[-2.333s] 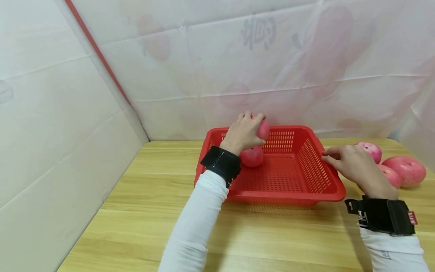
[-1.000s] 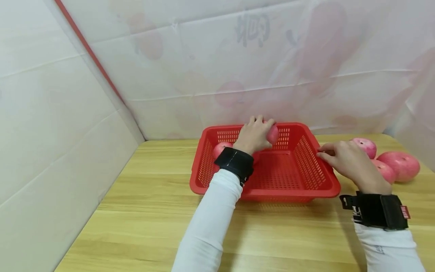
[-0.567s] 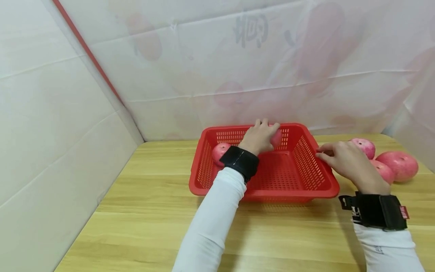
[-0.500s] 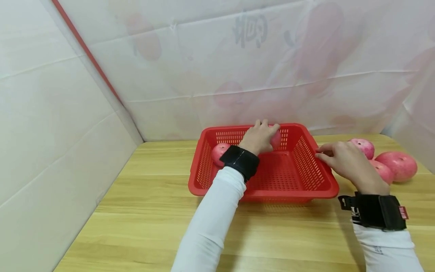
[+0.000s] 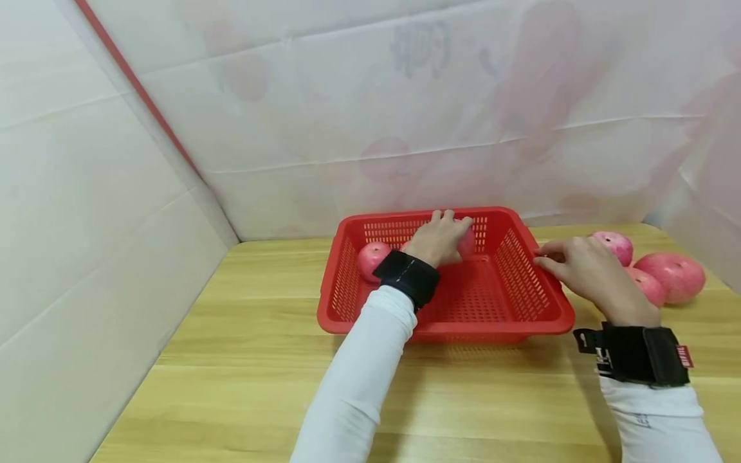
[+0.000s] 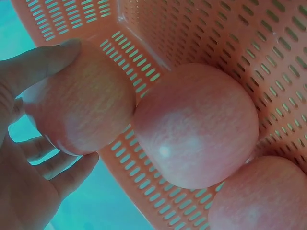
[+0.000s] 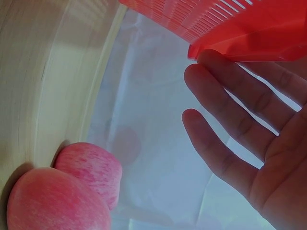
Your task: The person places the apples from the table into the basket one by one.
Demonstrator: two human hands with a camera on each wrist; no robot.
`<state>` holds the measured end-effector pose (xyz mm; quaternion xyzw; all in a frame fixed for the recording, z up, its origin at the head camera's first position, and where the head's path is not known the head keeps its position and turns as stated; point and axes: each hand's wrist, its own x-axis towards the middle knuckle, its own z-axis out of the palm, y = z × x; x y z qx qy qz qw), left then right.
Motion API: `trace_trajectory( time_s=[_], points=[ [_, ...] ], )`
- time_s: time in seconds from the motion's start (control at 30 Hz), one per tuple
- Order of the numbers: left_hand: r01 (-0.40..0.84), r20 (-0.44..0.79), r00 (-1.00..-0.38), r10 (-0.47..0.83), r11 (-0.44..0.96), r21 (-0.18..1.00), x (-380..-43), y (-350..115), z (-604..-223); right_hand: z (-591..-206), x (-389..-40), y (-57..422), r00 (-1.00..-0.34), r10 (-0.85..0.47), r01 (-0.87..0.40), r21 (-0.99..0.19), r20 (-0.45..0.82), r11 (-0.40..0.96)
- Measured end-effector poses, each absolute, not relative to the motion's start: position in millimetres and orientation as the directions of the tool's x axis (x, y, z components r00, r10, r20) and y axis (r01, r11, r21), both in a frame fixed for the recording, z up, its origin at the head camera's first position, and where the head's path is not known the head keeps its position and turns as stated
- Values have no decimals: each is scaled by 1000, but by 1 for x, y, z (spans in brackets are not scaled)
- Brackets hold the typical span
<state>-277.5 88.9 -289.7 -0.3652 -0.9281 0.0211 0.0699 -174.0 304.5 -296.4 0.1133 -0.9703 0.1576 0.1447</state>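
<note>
My left hand is inside the red plastic basket, near its back wall. Its thumb and fingers curl round a pink-red apple. In the left wrist view this apple touches or nearly touches a second apple, and a third apple lies beyond that one. The head view shows one apple at the basket's left end; another is mostly hidden behind the left hand. At the basket's right rim, my right hand pinches the edge, its fingers reaching under the lip in the right wrist view.
Three more apples, a streaked one, a large one and one partly hidden, sit on the wooden table right of the basket. A white printed sheet hangs close behind; another wall stands left.
My left hand has lowered its apple from rim height into the basket, near the back wall. The right hand keeps to the right rim. The head view has shifted slightly.
</note>
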Motion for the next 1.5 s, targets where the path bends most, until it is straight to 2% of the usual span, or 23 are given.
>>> trace_trajectory(
  time_s=[0.2,0.37,0.73,1.2,1.5],
  points=[
    [690,105,-712,694,720,-75,-277,92,-292,-299,-170,304,-943,-158,-248,-302,294,920],
    [678,93,-724,683,730,-87,-276,93,-296,-299,-172,301,-927,-184,-281,-281,327,917],
    [684,33,-715,698,709,-172,-278,99,-305,-301,-173,298,-944,-159,-246,-294,289,924],
    [690,-106,-724,682,718,-92,-276,106,-306,-300,-172,302,-942,-154,-246,-298,299,922],
    [686,-93,-728,680,725,-70,-272,103,-307,-300,-169,299,-946,-157,-246,-314,283,917]
  ],
)
